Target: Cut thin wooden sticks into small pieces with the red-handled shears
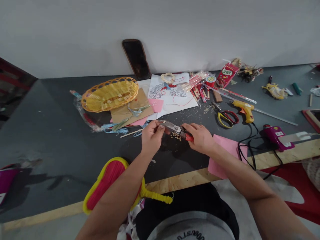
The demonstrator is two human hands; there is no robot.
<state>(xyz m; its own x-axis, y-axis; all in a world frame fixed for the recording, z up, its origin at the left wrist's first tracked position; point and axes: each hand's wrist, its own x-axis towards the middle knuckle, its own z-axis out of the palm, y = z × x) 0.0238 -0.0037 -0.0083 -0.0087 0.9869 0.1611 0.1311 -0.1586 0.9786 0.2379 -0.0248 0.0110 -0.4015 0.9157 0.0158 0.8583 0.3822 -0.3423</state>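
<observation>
Red-handled pliers sit at frame centre, their handles closed in the grip of the right hand. The left hand is at their tip; what it grips, I cannot tell. Pale bits lie below on the surface. Apparently a snipping step; the next squeeze calls for steadiness.

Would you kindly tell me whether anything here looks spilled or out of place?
Yes: small beige pieces lie loosely scattered beside the right hand, resembling a spill. The pink sheet under the right forearm lies askew across the wooden front edge.
</observation>
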